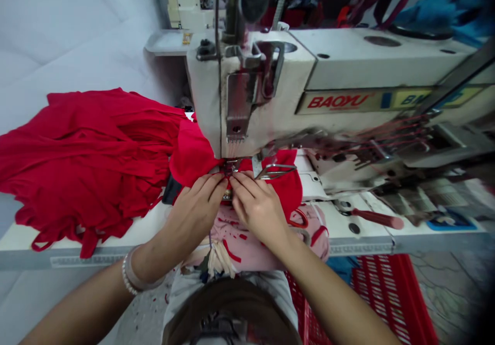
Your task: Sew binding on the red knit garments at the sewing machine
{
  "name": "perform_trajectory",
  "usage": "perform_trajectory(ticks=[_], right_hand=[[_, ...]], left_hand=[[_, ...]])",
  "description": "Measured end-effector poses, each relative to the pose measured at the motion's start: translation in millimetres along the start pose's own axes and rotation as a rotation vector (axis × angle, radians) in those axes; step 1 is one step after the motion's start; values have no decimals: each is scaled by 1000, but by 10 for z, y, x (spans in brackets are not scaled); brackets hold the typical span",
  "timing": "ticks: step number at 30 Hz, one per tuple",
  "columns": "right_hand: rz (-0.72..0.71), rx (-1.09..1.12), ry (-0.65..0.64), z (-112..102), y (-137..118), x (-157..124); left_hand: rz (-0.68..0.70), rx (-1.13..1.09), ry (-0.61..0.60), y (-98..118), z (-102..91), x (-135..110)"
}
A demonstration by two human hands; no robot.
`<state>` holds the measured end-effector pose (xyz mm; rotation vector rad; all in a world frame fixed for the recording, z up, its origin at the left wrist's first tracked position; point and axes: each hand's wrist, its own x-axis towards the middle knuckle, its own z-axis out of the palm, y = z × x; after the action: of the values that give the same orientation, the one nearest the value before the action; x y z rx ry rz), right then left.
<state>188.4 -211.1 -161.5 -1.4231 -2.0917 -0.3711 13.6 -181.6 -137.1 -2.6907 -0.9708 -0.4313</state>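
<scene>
Red knit fabric (193,154) is lying bunched under the presser foot (232,167) of a white BAOYU industrial sewing machine (263,71), with a longer run of it heaped on the surface (23,244) to the left. Both hands are closing in a pinch on the cloth just in front of the foot: the left hand (195,213), with a beaded bracelet (126,278) on its wrist, and the right hand (258,212) are nearly touching at the fingertips. A metal folder attachment (275,171) is sitting just right of the foot. Pink cloth (247,242) is lying beneath the hands, a red-handled screwdriver (377,218) is resting on the surface, and a red plastic crate (386,296) is standing below it.
</scene>
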Motion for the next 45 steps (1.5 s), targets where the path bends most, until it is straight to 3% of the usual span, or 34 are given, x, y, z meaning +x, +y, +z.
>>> perform_trajectory(ticks=[8,17,22,27,30,32,34,35,36,38,40,41,43,45], right_hand=[[79,193,-36,15,86,43],[65,265,-21,12,146,-3],[37,203,-45,-18,140,9],[-158,-77,-2,-8,24,59],[-237,-96,4,-82,-9,-15],[-246,6,46,-185,37,-159],[-109,89,164,-298,137,-361],[45,102,232,-345,199,-468],[241,118,269,-381,260,-568],[622,303,216,-420,361,-724],[894,688,68,-439,419,-803],[987,898,27,-453,437,-815],[1122,1215,84,-502,472,-807],[1230,1358,207,-572,528,-792]], left_hand=[[47,-97,63,-115,60,25],[102,-123,112,-206,68,34],[93,-67,95,-191,54,32],[122,-46,120,-115,46,65],[41,-152,133,-125,102,32],[-143,-275,236,-199,166,-49],[-437,-444,380,-310,229,-168],[-595,-579,390,-365,250,-232],[-738,-756,327,-414,261,-293],[-945,-1189,43,-480,243,-388],[-1069,-1521,-207,-508,183,-446],[-1131,-1612,-249,-516,147,-466],[-1270,-1685,-193,-538,85,-511],[-1406,-1699,-55,-585,54,-590]])
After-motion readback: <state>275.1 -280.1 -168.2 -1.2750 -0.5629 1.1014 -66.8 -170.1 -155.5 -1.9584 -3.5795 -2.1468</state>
